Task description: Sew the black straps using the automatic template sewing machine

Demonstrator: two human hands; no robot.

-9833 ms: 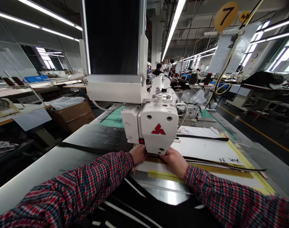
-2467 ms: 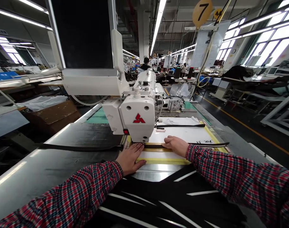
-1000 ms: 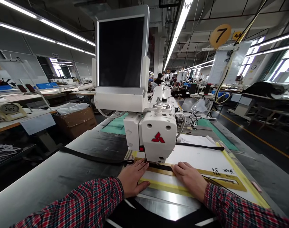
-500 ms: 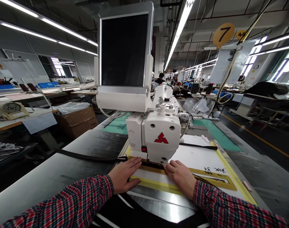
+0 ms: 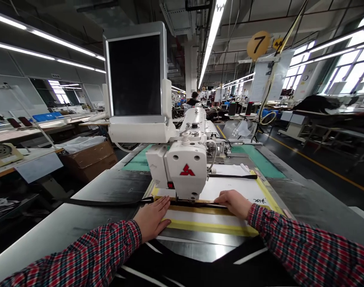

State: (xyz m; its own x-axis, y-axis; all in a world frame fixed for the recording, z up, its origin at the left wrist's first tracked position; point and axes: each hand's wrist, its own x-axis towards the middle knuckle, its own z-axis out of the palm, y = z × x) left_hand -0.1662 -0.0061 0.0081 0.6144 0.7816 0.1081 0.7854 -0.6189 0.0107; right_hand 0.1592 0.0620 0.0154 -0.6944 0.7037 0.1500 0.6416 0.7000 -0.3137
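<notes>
My left hand [image 5: 152,218] lies flat, fingers stretched, on the near left corner of a white template [image 5: 208,218] edged with yellow tape. My right hand [image 5: 234,202] rests palm down on the template's slot, fingers pressed onto a black strap [image 5: 110,202] that runs left across the table. Both hands sit just in front of the white sewing machine head [image 5: 186,169] with a red logo. Red plaid sleeves cover both arms.
A dark screen [image 5: 134,75] stands above the machine. A second black strap [image 5: 232,176] lies behind on the template. Black fabric with white stripes [image 5: 199,271] lies at the near edge. A cardboard box [image 5: 89,155] is left; other workstations and a person are far back.
The template has shifted under the machine head. My right hand slid to the right along the slot. My left hand stayed flat at the template's left corner.
</notes>
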